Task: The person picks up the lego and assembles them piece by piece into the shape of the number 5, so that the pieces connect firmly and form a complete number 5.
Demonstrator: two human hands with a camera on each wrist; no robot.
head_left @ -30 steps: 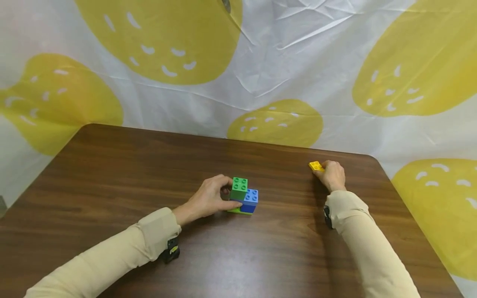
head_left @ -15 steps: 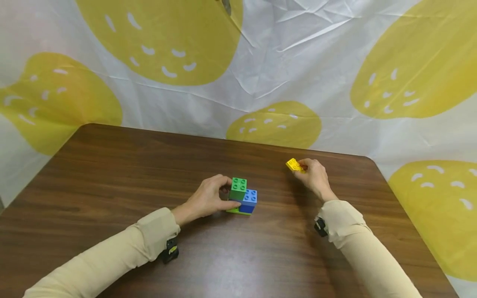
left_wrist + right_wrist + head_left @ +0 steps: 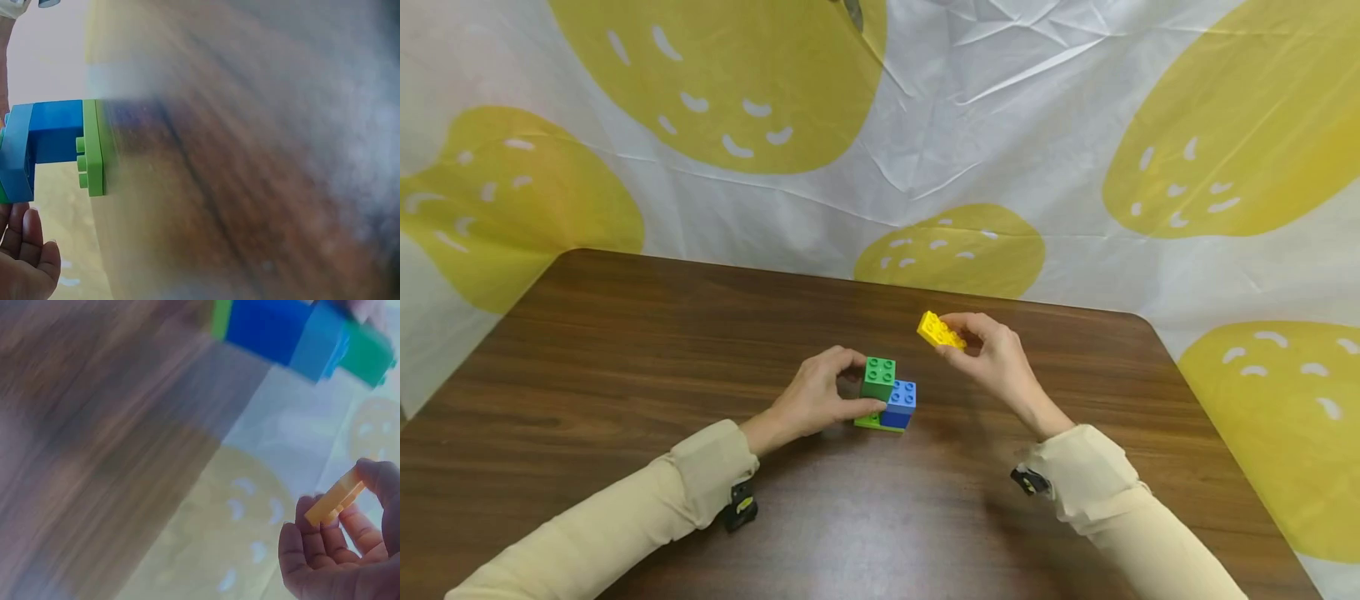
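A small stack of bricks stands mid-table: a green brick (image 3: 880, 377) on top, a blue brick (image 3: 902, 402) beside and below it, and a thin lime plate (image 3: 870, 423) underneath. My left hand (image 3: 823, 396) grips this stack from the left with thumb and fingers. My right hand (image 3: 992, 354) is raised just right of the stack and pinches a flat yellow brick (image 3: 938, 330), tilted in the air. The right wrist view shows the yellow brick (image 3: 334, 497) between my fingertips (image 3: 375, 478), with the blue brick (image 3: 281, 334) beyond. In the left wrist view the blue brick (image 3: 44, 134) and lime plate (image 3: 94, 147) appear.
The dark wooden table (image 3: 625, 350) has rounded far corners. A white cloth with yellow blobs (image 3: 925, 125) hangs behind it and drapes around its sides. Beige sleeves (image 3: 647, 508) cover both forearms.
My right hand has lifted the yellow brick off the far right of the table and carried it left toward the stack. The left hand has stayed on the stack.
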